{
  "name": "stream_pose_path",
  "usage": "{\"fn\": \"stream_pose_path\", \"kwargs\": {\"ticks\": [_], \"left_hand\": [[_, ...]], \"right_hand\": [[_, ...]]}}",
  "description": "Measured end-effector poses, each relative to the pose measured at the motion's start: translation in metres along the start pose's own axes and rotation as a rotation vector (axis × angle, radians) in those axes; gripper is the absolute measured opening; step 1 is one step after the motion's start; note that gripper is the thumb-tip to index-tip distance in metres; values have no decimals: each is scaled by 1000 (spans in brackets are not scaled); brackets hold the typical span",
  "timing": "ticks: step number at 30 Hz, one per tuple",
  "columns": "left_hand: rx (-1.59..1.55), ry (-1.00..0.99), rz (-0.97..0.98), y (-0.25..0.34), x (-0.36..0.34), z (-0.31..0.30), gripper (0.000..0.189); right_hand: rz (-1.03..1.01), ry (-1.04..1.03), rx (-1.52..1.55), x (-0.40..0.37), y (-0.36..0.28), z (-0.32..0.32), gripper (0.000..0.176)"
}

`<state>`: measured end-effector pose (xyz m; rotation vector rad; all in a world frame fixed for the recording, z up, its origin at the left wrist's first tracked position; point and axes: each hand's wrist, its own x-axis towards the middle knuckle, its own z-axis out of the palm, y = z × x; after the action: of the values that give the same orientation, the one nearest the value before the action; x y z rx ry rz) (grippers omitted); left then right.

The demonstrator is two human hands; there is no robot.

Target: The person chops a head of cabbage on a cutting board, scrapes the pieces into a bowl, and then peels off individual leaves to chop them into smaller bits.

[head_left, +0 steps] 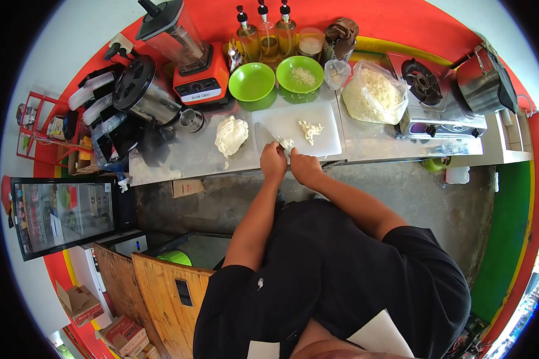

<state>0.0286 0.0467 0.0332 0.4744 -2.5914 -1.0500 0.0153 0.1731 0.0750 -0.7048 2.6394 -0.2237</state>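
Observation:
A white cutting board (326, 122) lies on the metal counter. Over its front edge, my right hand (306, 168) is closed around the handle of a knife (265, 133), whose blade points back and left across the board. My left hand (273, 160) is closed beside it, at a pale white piece (286, 143) against the blade; the fingertips are partly hidden. Small pale shreds (310, 130) lie on the board to the right. Left of the board, a larger pale lump (231, 136) rests on the counter.
Behind the board stand two green bowls (252, 82), the right one with shreds in it. A plastic bag of shreds (374, 93) and a gas stove (425, 84) are to the right. A red blender (200, 84) and metal cup (191, 121) are to the left.

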Motion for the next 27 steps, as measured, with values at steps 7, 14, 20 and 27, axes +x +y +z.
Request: {"fn": "stream_pose_path", "kwargs": {"ticks": [7,14,20,27], "left_hand": [[17,-58,-7,-2,-2,-1,6],[-15,-54,3,-5,-5,0,11],[-99,-26,44,-6,-12,0,16],[135,54,165,2,-3,-6,14]], "right_hand": [[23,-36,-2,-7,-1,0,19],[-6,36,61,5,6,9,18],[192,62,155,-6,38,11,22],[101,48,219,-9,39,-7,26]]}}
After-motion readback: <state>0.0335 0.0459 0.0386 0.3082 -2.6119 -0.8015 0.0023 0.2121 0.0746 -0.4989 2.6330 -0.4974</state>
